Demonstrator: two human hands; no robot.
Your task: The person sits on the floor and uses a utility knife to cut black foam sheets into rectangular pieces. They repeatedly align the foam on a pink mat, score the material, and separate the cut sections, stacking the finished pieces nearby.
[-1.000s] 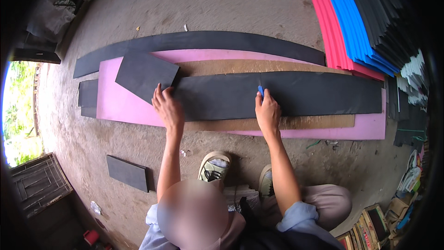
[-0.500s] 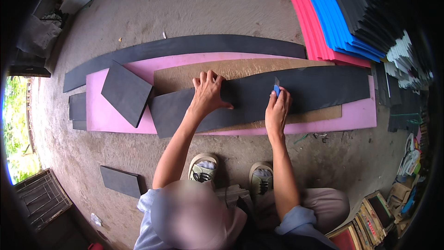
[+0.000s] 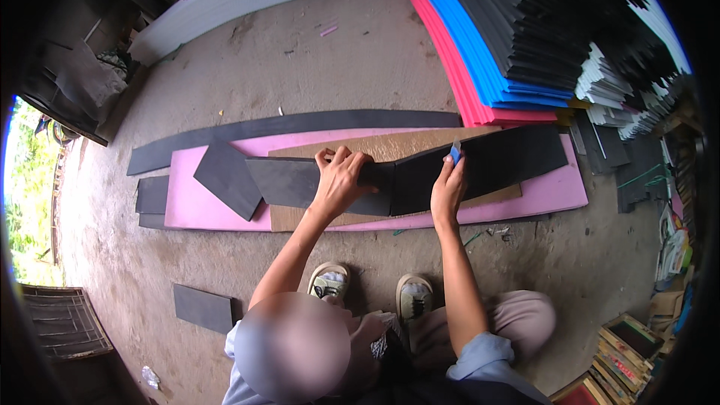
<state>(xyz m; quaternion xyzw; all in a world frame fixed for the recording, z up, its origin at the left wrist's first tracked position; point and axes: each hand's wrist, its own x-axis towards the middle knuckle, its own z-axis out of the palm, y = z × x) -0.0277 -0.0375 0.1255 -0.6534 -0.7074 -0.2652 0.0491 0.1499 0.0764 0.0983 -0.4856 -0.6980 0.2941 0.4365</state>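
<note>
Fingers (image 3: pixel 342 155) bent on a black strip (image 3: pixel 412 184), fingers closed on a blue cutter (image 3: pixel 456 153)

At left, a flat black panel (image 3: pixel 202 307) lies on the concrete floor (image 3: pixel 135 277). On a pink sheet (image 3: pixel 182 196) rests an angled black piece (image 3: pixel 229 180), beside the strip's left end. Next comes the left hand (image 3: pixel 340 180), fingers bent at the strip's far edge, thumb spread on its face; whether they pinch it, I cannot tell. The black strip lies over a brown board (image 3: pixel 379 147) and the pink sheet, creased between the hands. The right hand (image 3: pixel 448 180), over the strip, is closed around the blue cutter, blade pointing away from the hand. Farther right stands a stack of pink, blue and black sheets (image 3: pixel 487 37).
</note>
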